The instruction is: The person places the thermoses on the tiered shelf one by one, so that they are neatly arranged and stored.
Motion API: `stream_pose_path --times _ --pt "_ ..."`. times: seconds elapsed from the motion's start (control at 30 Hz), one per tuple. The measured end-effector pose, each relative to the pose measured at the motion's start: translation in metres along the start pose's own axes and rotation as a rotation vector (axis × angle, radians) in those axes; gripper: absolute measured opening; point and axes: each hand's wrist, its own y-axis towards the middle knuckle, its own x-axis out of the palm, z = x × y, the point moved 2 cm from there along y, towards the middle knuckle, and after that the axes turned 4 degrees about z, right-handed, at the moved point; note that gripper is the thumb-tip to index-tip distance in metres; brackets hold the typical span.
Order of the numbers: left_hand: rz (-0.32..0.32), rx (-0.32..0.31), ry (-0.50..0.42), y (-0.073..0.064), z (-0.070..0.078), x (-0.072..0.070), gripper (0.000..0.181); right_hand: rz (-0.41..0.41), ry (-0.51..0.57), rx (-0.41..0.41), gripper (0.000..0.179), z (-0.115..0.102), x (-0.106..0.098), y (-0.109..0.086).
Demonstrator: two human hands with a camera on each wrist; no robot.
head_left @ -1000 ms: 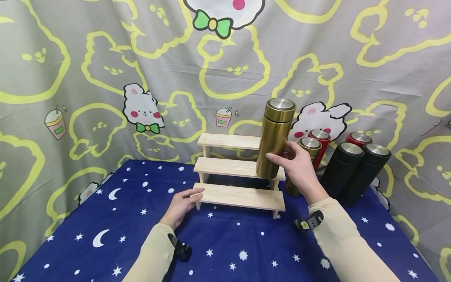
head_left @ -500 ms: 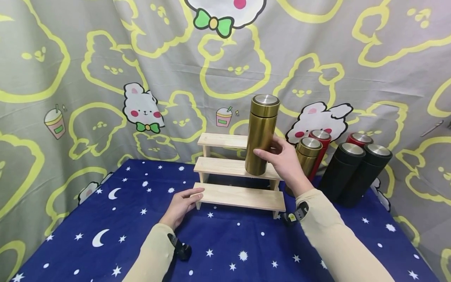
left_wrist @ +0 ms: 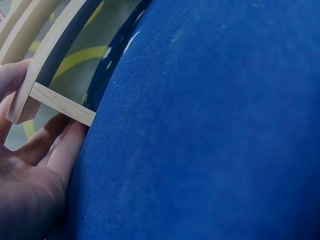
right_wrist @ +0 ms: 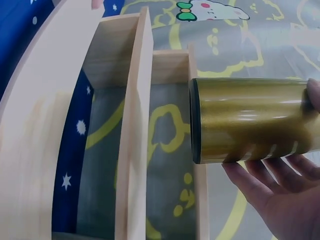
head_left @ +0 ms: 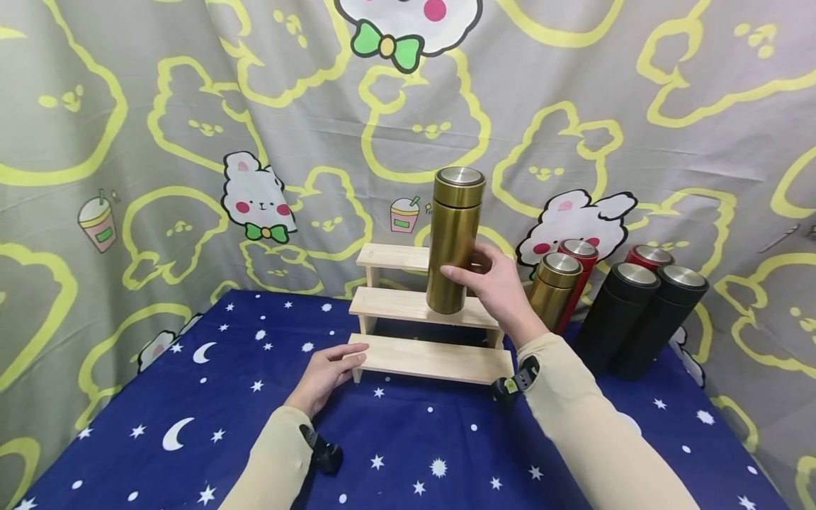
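Note:
A gold thermos flask [head_left: 455, 241] stands upright in my right hand [head_left: 500, 287], thumb on its front and fingers round the far side. The right wrist view shows the flask's dark-rimmed base [right_wrist: 196, 121] beside the top board's edge; whether they touch I cannot tell. In the head view the flask covers parts of the top and middle boards of a three-step wooden stand [head_left: 414, 356]. My left hand [head_left: 321, 375] holds the left end of the lowest board. In the left wrist view, fingers [left_wrist: 70, 145] lie against that step's leg [left_wrist: 62, 104].
Right of the stand are another gold flask [head_left: 554, 290], red flasks [head_left: 576, 251] [head_left: 649, 256] and black flasks [head_left: 615, 315] [head_left: 663, 319], packed close. A blue star-patterned cloth [head_left: 395, 453] covers the table. A printed curtain [head_left: 319, 106] hangs right behind.
My right hand has carried the gold flask leftward, from the stand's right end toward its middle, and slightly up. The left hand has stayed on the lowest board's end.

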Motion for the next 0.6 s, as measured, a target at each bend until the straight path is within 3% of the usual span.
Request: stream_pose_path --times 0.17,0.6 --pt "0.008 0.000 -0.005 0.001 0.000 -0.001 0.032 -0.004 0.020 -0.031 0.065 -0.007 0.007 0.005" --pt "0.002 0.010 0.007 -0.004 0.001 0.000 0.033 -0.013 0.024 -0.018 0.073 -0.022 0.024 0.026"
